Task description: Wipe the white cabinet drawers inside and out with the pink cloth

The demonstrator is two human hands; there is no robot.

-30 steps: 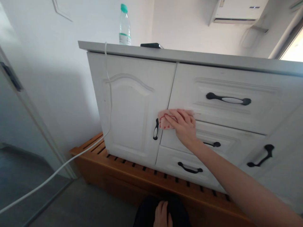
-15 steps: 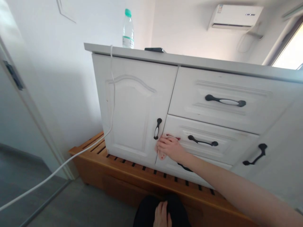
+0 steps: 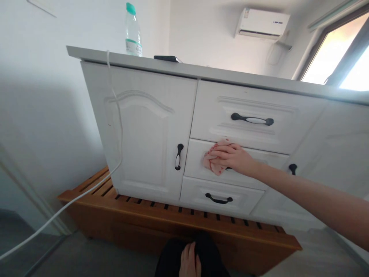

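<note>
My right hand [image 3: 234, 156] presses a pink and white cloth with red marks [image 3: 212, 159] flat against the front of the middle drawer [image 3: 198, 154]. Its fingers lie over the cloth, and the hand partly covers that drawer's black handle. At the bottom of the view, my left hand [image 3: 188, 261] rests on my dark-clothed leg [image 3: 170, 257]. The fingers there lie stretched out, with nothing seen in them. Above and below the cloth are the top drawer handle [image 3: 252, 120] and the bottom drawer handle [image 3: 219, 199].
The white cabinet [image 3: 144, 134] stands on a slatted wooden bench [image 3: 129, 215]. On its top are a plastic bottle [image 3: 133, 34] and a dark flat object [image 3: 167, 58]. A white cable [image 3: 120, 134] hangs down the left door. An air conditioner [image 3: 263, 23] and a window [image 3: 331, 57] lie beyond.
My right hand has moved the cloth up and right, from the drawers' left edge to the middle drawer's handle. The view has shifted right. My left hand stays on my leg.
</note>
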